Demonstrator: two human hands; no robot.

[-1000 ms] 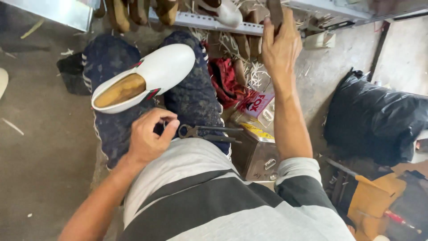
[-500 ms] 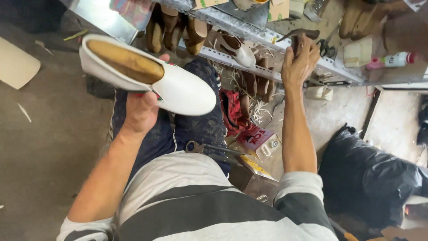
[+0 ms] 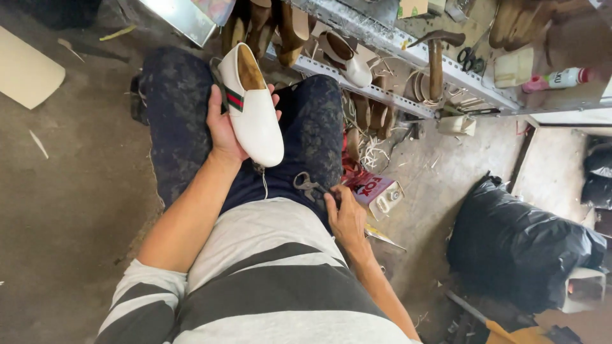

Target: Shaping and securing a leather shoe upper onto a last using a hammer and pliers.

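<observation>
My left hand (image 3: 223,130) holds a white slip-on shoe (image 3: 255,108) with a green and red band, gripping it from beneath above my lap, toe pointing toward me. My right hand (image 3: 347,220) rests on my right thigh, its fingers closing on the handles of metal pincers (image 3: 310,186) that lie on my dark trousers. Whether the pincers are lifted off the leg cannot be told.
A metal shelf rail (image 3: 382,95) ahead carries wooden shoe lasts (image 3: 280,25), another white shoe (image 3: 347,60), a hammer (image 3: 435,54), scissors (image 3: 470,60) and a bottle (image 3: 561,78). A black plastic bag (image 3: 523,248) sits on the floor at right, a red tin (image 3: 373,190) by my knee.
My right hand came down from the shelf to the pincers on my thigh. My left hand turned the white shoe and lowered it to my lap.
</observation>
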